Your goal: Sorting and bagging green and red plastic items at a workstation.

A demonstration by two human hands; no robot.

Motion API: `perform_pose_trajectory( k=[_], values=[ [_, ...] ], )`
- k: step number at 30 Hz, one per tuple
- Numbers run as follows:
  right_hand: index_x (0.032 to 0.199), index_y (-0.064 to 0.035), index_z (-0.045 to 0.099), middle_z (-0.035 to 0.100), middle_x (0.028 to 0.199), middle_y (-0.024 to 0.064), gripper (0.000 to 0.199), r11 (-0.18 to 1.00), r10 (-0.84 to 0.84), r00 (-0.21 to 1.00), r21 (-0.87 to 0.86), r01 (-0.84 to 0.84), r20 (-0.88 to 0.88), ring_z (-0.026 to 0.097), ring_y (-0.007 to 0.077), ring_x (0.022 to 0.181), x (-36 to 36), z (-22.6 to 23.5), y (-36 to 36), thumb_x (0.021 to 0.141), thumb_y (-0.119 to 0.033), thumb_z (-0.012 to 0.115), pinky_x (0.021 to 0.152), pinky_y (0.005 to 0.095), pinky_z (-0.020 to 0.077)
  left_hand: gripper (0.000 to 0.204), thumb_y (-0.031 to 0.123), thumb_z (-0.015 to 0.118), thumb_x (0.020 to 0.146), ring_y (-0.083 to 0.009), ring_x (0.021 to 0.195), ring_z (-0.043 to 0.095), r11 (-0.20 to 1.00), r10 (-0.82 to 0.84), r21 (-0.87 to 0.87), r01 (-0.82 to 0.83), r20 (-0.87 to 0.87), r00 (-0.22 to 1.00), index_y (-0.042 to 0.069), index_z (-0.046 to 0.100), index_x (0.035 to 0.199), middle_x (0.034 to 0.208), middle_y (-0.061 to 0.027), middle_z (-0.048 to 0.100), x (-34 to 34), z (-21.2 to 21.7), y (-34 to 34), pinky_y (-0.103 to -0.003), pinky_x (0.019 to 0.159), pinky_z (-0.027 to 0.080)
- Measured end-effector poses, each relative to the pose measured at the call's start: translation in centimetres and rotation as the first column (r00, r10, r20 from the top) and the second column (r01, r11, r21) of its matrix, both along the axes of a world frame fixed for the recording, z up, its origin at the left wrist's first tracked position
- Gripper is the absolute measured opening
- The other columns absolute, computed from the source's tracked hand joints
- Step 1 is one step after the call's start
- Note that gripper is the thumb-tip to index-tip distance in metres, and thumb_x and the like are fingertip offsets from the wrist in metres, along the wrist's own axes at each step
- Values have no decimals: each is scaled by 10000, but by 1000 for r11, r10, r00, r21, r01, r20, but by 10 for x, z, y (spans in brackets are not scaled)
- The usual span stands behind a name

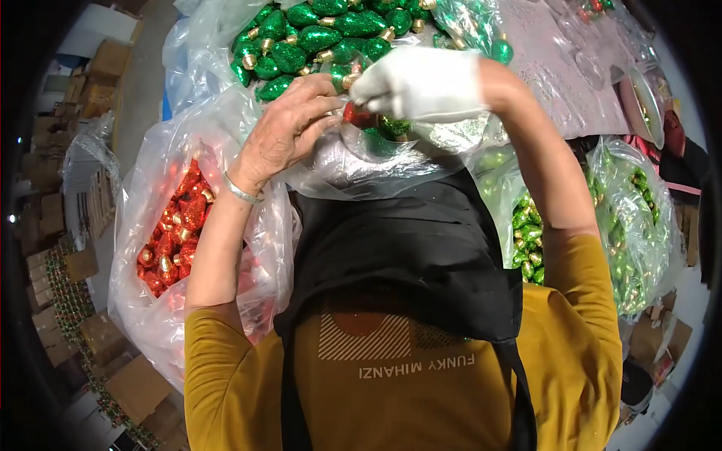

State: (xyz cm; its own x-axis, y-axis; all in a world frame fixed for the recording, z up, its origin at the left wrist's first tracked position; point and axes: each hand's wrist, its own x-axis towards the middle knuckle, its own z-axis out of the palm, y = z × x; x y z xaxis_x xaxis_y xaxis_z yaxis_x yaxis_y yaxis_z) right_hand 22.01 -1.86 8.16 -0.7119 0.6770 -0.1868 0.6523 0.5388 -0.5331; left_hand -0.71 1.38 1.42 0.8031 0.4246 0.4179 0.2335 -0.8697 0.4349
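Observation:
My left hand [295, 124], bare with a bracelet at the wrist, has its fingers pinched together in front of my chest. What they hold is too small to make out. Close by on the right, my right hand [417, 84] wears a white glove, its fingers curled and closed; their grip is hidden. Just under the gloved fingers are a red bulb-shaped ornament [359, 115] and a light green one [395, 126], beside clear plastic. Beyond both hands lies a heap of dark green glittery bulb ornaments [350, 26] with gold caps, in an open plastic bag.
A clear bag [143, 199] of red bulb ornaments [180, 225] stands at my left. Light green ornaments [528, 237] fill bags at my right. A pale, glitter-strewn tabletop [556, 68] stretches to the far right. Cardboard boxes [139, 387] stand on the floor at left.

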Motion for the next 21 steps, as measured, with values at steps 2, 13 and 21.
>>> perform_pose_trajectory(
  k=[2, 13, 21],
  values=[
    [983, -5, 621, 641, 841, 168, 206, 997, 77, 994, -19, -76, 80, 632, 268, 773, -20, -7, 8, 843, -10, 470, 693, 353, 489, 209, 26, 678, 764, -315, 1066, 568, 1000, 6, -10, -6, 24, 1000, -4, 634, 966, 1050, -131, 618, -2, -6, -2, -383, 921, 446],
    [1154, 10, 583, 631, 1095, 80, 300, 867, -483, 751, -129, 481, -450, 579, 152, 1030, 36, -12, -39, 855, 1, 575, 900, 283, 465, 261, 29, 646, 735, -341, 1203, 459, 999, 40, 24, -40, 2, 999, 1, 616, 993, 1209, -154, 534, -21, -13, -14, -410, 997, 394],
    [1120, 4, 618, 655, 1037, 57, 234, 478, -861, 342, -372, 796, -376, 602, 113, 973, 105, -85, -119, 892, -38, 585, 881, 268, 470, 436, 3, 551, 720, -344, 1301, 381, 997, 30, -64, -39, -133, 991, 63, 603, 1150, 1340, -146, 483, -35, 19, 30, -411, 1075, 311]
  ],
)
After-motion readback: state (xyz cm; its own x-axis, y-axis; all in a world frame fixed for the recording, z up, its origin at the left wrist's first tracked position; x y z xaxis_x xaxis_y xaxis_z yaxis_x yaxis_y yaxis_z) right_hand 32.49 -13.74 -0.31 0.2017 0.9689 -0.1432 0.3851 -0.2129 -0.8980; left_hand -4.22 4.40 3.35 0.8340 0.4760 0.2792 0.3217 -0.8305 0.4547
